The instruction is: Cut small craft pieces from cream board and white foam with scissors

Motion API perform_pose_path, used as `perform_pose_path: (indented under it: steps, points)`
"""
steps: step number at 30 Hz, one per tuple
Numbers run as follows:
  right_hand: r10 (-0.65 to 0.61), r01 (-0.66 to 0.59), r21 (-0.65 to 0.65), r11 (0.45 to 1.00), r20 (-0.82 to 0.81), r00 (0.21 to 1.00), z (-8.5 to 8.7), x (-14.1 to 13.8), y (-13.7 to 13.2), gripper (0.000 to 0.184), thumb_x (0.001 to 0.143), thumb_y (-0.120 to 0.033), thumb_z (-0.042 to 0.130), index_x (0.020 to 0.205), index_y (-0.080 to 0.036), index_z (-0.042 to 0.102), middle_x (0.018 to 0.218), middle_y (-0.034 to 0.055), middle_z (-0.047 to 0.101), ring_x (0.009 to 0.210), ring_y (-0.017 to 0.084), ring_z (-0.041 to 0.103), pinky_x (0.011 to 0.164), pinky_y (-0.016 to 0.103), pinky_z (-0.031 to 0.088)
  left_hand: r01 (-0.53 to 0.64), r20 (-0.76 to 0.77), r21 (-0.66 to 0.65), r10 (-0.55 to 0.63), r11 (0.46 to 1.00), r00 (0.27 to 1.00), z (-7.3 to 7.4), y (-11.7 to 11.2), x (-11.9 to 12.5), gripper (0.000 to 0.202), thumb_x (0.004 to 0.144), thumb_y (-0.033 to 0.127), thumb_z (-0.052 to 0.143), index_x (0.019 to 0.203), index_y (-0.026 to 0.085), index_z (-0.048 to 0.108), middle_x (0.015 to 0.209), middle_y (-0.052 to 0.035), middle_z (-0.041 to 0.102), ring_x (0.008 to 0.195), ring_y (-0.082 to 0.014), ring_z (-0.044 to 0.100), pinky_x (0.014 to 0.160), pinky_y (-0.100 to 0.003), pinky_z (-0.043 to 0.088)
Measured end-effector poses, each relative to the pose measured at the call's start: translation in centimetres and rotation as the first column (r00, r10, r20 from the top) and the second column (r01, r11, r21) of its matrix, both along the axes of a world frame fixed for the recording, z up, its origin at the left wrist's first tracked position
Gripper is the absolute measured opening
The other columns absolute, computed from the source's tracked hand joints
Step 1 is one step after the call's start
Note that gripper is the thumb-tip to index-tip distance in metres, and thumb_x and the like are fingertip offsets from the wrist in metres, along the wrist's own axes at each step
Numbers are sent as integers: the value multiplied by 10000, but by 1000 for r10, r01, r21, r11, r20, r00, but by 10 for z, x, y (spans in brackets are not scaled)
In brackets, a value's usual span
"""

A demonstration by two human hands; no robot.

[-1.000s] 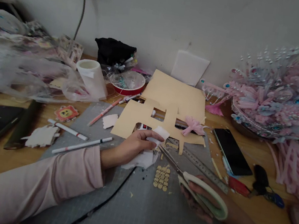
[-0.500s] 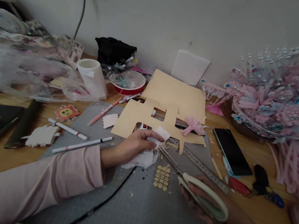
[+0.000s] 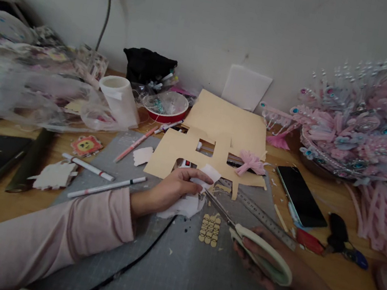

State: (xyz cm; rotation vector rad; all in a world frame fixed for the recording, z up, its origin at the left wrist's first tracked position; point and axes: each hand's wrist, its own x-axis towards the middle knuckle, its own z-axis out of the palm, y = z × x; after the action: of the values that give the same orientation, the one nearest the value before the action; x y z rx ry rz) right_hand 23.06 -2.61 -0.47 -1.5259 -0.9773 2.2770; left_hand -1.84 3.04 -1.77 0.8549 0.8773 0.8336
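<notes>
Over the middle of the grey cutting mat [image 3: 163, 278], my left hand [image 3: 175, 186] pinches a small piece of white paper [image 3: 212, 173]. More white paper [image 3: 186, 206] lies beneath that hand. My right hand [image 3: 256, 259] is closed round the pale handles of a pair of scissors [image 3: 264, 256]. Their blades point up and left, with the tips at the white paper by my left fingertips; whether they touch it I cannot tell. Below the blades lies a small tan piece with several round shapes [image 3: 209, 230]. Behind my hands is a cut-out tan card sheet [image 3: 166, 153].
A steel ruler [image 3: 259, 215], a phone [image 3: 301, 197] and keys [image 3: 340, 234] lie to the right. Pens [image 3: 107, 187] and a white cut-out [image 3: 55, 175] are at the left. A black cable [image 3: 128, 267] crosses the mat. Pink beaded decorations [image 3: 367, 129] fill the right back.
My right hand and the scissors have shifted very slightly, the handles moving a little left. My left hand stays in place with the paper.
</notes>
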Motion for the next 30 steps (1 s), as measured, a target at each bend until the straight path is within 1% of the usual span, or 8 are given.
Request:
perform_pose_path:
  steps: [7,11,16,20,25,30]
  points:
    - [1,-1,30,1000,-21,1000,-4,1,0,333,679,-445,705,731,-169,526,600,-31,579,359,49,493,258,120,369,-8,-27,13,8,1000,1000,1,0,0,311,577,161,643,885,134,665,571,25,561,451,-59,442,448,-203,291]
    - [21,-20,31,999,-21,1000,-6,2,0,339,688,-457,699,737,-169,527,586,-37,572,344,49,488,263,123,363,-16,-26,19,16,1000,1000,1,0,0,294,582,155,639,874,137,670,574,24,564,465,-61,447,458,-206,291]
    - [30,-29,33,999,-28,999,-7,3,0,363,660,-478,717,715,-163,543,577,-34,564,362,48,487,278,121,364,-8,14,10,7,1000,1000,1,0,1,285,583,130,631,865,134,667,571,27,573,453,-58,457,455,-204,290]
    - [46,-46,18,999,8,999,-8,3,0,415,626,-537,722,705,-167,552,554,-36,555,365,51,489,282,121,371,-16,37,6,16,1000,999,1,0,1,271,586,123,629,855,137,663,553,33,569,438,-57,457,440,-203,280]
    - [17,-19,47,999,44,999,-4,0,0,445,599,-556,731,717,-172,541,580,-33,566,364,43,481,276,115,363,-8,23,4,8,1000,1000,0,0,0,282,576,136,641,857,136,665,539,37,563,419,-54,444,427,-201,268]
    - [82,-86,43,995,71,994,3,-2,0,455,605,-577,702,690,-166,525,546,-49,523,329,40,451,248,124,344,-11,3,13,10,1000,1000,0,0,0,295,577,143,633,870,142,663,539,42,553,419,-55,438,435,-203,265]
